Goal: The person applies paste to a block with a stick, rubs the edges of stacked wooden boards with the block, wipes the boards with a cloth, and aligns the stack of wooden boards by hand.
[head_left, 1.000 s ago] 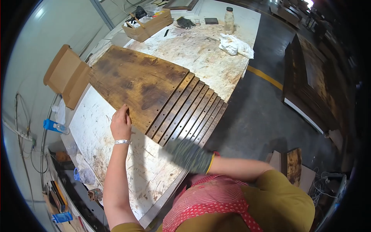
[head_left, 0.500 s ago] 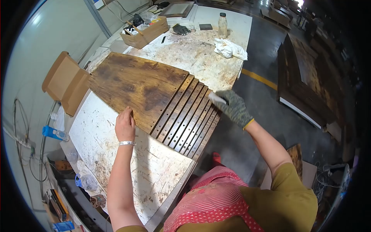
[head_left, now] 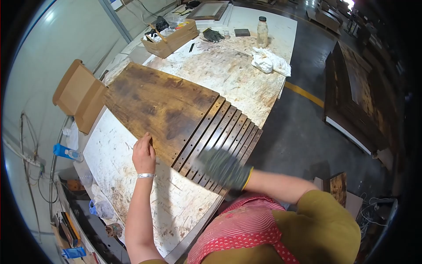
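Boards (head_left: 162,103) lie stepped on the bench (head_left: 110,147), left hand (head_left: 143,156) touching their near edge, gloved right hand (head_left: 224,168) blurred over their right ends; whether either's fingers pinch, I can't tell.

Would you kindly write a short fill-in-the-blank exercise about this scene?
The left hand is bare, while the right hand is ____.
In the staggered stack, the left hand is at the edge of the ____ board.
The cloth near the bottle is ____.
Missing words: gloved; top; white.
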Action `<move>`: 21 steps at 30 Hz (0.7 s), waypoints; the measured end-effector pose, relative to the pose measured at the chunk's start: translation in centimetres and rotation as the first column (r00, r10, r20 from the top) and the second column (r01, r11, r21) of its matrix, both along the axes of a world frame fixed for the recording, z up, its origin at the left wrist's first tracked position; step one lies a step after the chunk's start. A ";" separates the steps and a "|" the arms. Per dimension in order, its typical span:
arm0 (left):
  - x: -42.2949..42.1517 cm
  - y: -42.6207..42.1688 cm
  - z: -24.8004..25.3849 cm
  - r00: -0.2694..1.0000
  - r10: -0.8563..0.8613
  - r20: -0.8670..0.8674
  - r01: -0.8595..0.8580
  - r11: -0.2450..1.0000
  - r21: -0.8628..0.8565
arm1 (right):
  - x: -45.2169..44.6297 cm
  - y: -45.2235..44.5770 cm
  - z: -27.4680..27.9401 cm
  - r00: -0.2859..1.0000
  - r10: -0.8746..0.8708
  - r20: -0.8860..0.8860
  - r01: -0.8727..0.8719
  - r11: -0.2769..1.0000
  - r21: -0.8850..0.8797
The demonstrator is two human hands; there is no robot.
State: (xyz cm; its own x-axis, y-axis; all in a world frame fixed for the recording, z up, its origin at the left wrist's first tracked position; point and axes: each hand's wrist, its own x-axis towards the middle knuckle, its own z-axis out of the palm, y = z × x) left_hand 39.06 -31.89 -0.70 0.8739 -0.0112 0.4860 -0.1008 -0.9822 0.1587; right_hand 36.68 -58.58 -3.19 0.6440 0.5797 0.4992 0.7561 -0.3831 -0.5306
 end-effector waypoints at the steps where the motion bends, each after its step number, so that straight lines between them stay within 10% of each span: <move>1: 0.0 0.0 0.3 1.000 -0.010 -0.026 0.010 1.000 -0.010 | -2.2 1.5 1.1 0.991 0.099 0.093 -0.112 0.982 0.151; 4: 1.0 0.5 2.8 0.979 0.019 -0.201 -0.023 1.000 -0.017 | -2.9 1.7 3.9 0.927 0.255 -0.274 -0.280 0.958 -0.057; 6: 2.0 1.2 3.5 0.934 0.057 -0.352 -0.068 0.998 -0.017 | 1.2 -1.1 4.1 0.996 0.068 0.062 -0.064 0.996 -0.064; 8: 3.1 2.0 2.8 0.993 -0.063 -0.105 0.060 0.998 -0.032 | 5.8 -5.5 5.7 0.993 -0.113 0.046 0.115 0.993 -0.035; 12: 4.2 3.5 -1.6 0.984 -0.077 -0.158 0.071 0.997 -0.045 | 11.5 -9.3 4.8 0.868 -0.493 -0.063 0.483 0.866 -0.131; 17: 4.3 3.8 -1.1 0.957 -0.100 -0.273 0.081 0.994 -0.079 | 10.6 -7.0 3.3 0.855 -0.517 0.046 0.518 0.843 -0.147; 19: 4.1 3.5 -0.9 0.951 -0.097 -0.292 0.072 0.993 -0.095 | 8.1 -4.7 2.5 0.880 -0.289 0.376 0.372 0.913 -0.166; 21: 4.2 3.8 -1.3 0.953 -0.105 -0.286 0.083 0.993 -0.089 | 3.3 -1.0 4.0 0.982 -0.188 -0.030 0.176 0.958 -0.225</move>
